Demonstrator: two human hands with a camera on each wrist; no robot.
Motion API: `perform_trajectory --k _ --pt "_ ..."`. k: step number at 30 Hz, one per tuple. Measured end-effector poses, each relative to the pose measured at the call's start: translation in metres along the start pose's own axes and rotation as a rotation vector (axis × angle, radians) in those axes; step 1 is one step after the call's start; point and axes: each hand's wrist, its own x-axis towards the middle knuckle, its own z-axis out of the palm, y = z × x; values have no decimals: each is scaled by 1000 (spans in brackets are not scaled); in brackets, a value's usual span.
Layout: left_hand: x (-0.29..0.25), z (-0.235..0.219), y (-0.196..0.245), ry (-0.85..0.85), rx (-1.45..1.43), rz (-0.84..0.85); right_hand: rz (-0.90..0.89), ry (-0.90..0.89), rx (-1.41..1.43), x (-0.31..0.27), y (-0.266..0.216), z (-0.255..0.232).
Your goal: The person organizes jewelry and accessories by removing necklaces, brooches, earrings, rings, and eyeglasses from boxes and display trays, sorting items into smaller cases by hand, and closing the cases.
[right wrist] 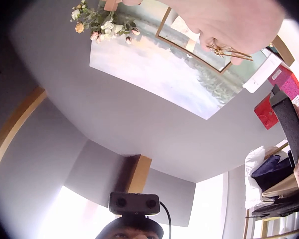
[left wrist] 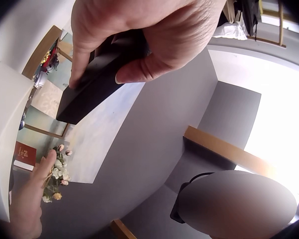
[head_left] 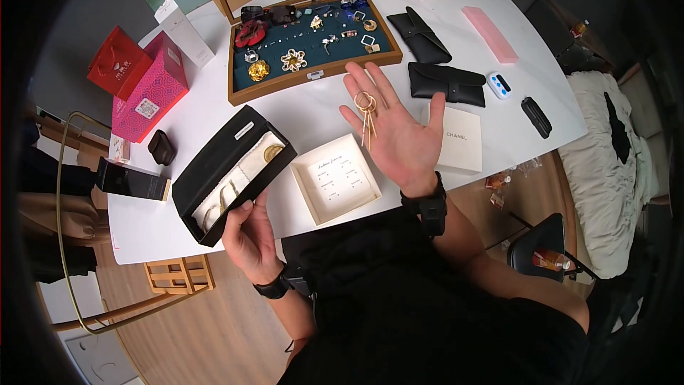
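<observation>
My left hand (head_left: 249, 239) grips the near edge of a long black box (head_left: 206, 164), thumb on its side, tilted above the table. Inside it, a white cushion (head_left: 249, 162) bears thin bangles (head_left: 216, 212) and a round gold piece (head_left: 273, 152). With palm up and fingers extended, my right hand (head_left: 406, 135) carries a gold ring-shaped ornament with long thin dangling bars (head_left: 365, 103) across its fingers. That ornament (right wrist: 229, 52) also shows under the fingers in the right wrist view. Between the hands sits an open cream box (head_left: 303, 191) with a printed jewelry card (head_left: 336, 175).
A glass-lidded wooden jewelry case (head_left: 242, 93) stands open at the back. Black pouches (head_left: 445, 84), a white CHANEL box (head_left: 462, 135) and a pink box (head_left: 490, 34) lie right. Left are a patterned pink box (head_left: 153, 89), a red bag (head_left: 119, 64) and a dark box (head_left: 132, 180).
</observation>
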Motion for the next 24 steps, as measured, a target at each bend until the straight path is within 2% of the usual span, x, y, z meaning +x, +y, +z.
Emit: perform_trajectory --k 3,7,11,13,15,17,18,20,21,23,24 --pt "0 -2 -1 40 17 3 4 9 14 0 1 0" --pt "0 -2 -2 14 3 8 9 -28 3 0 2 -2" --pt "-4 -8 -2 71 6 -68 35 -22 -3 1 4 -2" --pt "-4 -29 -9 69 77 -59 -8 87 -56 1 4 1" --pt "-6 -13 -7 10 181 -10 31 149 134 2 1 3" --pt "-8 -3 -3 -27 65 -19 54 558 162 7 -9 2" --pt "-8 -8 -4 -4 126 -23 57 547 150 12 -13 2" --pt "-7 -11 -2 7 98 -20 63 516 -283 15 -24 2" --pt "-6 -15 1 16 117 -36 55 513 -301 20 -32 5" --pt "-4 -15 4 50 76 -13 229 156 -568 44 -45 21" --pt "-3 -16 5 45 66 2 255 194 -712 57 -47 33"
